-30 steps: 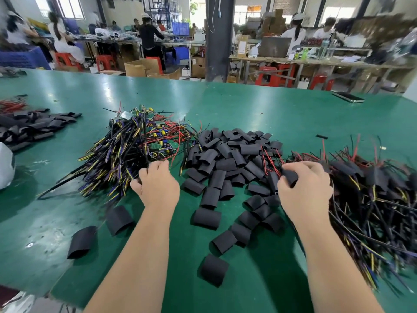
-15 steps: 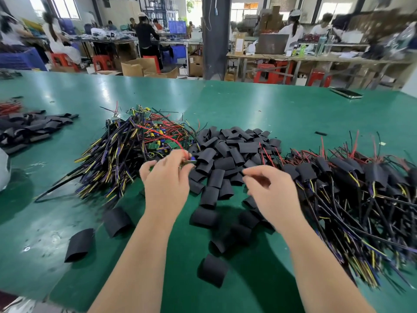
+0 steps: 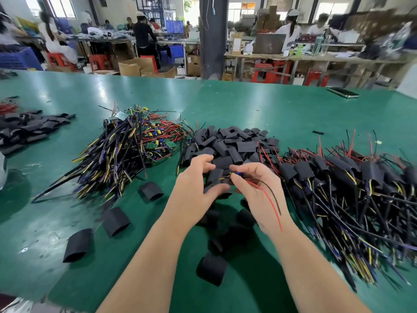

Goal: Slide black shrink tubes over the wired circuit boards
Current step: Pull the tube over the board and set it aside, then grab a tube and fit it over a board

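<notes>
Right hand (image 3: 255,190) is pinching a wired board (image 3: 237,175), with its red and black leads trailing back along the wrist. Left hand (image 3: 196,184) is hanging loose-fingered, nearer the shrink tube pile (image 3: 232,145) just beyond it. It's maybe brushing one tube, hard to tell. No bins, everything's lying loose on the green table (image 3: 248,105).

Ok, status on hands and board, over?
Left hand open, fingers spread at tube pile. Right hand pinches wired board, no tube on it yet. Nothing blocking.
</notes>
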`<action>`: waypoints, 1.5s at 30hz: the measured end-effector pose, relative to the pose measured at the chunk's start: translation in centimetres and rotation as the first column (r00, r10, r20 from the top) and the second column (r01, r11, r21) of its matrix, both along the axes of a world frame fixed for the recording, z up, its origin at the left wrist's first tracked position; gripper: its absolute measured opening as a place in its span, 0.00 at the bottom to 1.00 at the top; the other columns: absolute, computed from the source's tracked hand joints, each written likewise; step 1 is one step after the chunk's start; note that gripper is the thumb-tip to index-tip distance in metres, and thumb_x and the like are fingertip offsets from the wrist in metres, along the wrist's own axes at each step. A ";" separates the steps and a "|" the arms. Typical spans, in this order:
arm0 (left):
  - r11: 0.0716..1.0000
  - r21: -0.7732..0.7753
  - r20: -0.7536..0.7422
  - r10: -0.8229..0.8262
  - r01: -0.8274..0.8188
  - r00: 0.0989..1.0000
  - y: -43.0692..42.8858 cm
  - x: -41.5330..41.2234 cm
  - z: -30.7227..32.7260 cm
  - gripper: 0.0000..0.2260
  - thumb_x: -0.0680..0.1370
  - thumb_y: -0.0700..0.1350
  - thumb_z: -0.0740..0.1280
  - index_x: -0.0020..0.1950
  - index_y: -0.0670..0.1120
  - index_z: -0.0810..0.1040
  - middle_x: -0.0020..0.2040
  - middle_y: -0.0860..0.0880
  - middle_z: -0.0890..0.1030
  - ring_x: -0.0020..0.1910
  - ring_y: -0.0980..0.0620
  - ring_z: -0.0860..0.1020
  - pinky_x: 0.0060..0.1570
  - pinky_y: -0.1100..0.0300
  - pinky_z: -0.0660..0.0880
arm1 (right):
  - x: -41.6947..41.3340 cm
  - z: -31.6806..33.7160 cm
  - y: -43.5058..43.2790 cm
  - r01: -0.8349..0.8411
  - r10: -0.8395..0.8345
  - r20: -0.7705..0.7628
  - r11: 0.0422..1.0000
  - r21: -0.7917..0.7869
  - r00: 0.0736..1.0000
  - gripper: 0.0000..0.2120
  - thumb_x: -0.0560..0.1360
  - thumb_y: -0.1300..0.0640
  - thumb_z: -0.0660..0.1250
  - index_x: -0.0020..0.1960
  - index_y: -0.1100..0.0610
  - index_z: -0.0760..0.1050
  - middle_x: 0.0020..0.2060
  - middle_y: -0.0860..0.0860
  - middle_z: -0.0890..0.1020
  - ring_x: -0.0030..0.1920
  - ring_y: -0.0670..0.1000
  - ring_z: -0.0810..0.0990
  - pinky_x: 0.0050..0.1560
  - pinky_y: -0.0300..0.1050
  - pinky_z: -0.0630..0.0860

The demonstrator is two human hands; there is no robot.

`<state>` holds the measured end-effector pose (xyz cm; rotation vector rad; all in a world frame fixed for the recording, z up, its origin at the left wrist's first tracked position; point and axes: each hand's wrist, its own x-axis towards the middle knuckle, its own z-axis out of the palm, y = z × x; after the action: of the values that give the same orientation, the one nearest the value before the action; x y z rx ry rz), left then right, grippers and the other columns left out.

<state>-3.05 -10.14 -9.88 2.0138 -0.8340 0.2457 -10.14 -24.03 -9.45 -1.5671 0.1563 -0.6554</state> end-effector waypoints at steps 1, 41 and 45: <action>0.999 0.033 0.038 0.011 -0.013 0.999 0.0 0.1 0.1 0.25 0.74 0.48 0.72 0.68 0.46 0.69 0.57 0.52 0.79 0.58 0.55 0.76 0.60 0.60 0.70 | 0.0 0.0 0.0 -0.007 0.007 0.007 1.000 0.012 1.000 0.06 0.74 0.70 0.69 0.48 0.62 0.78 0.47 0.49 0.85 0.44 0.47 0.83 0.43 0.39 0.79; 0.993 -0.017 0.113 0.120 -0.119 0.986 1.3 1.3 -0.3 0.14 0.77 0.48 0.69 0.62 0.54 0.79 0.46 0.59 0.80 0.44 0.62 0.70 0.39 0.78 0.65 | -0.2 -0.4 2.4 -0.437 0.042 -0.489 0.521 -0.733 0.871 0.19 0.70 0.48 0.75 0.58 0.53 0.80 0.55 0.50 0.78 0.57 0.51 0.73 0.60 0.45 0.69; 0.989 -0.040 0.119 0.145 -0.141 0.982 1.4 1.1 0.1 0.13 0.77 0.48 0.68 0.62 0.53 0.79 0.46 0.61 0.79 0.45 0.63 0.69 0.37 0.79 0.65 | -0.2 0.2 1.9 -0.409 -0.050 -0.502 0.512 -0.755 0.863 0.18 0.71 0.48 0.73 0.57 0.55 0.77 0.52 0.50 0.77 0.54 0.52 0.75 0.56 0.47 0.73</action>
<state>-1.94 -8.72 -9.80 2.0476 -0.7566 0.4650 -10.31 -22.15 -9.24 -2.6726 0.0017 -0.1091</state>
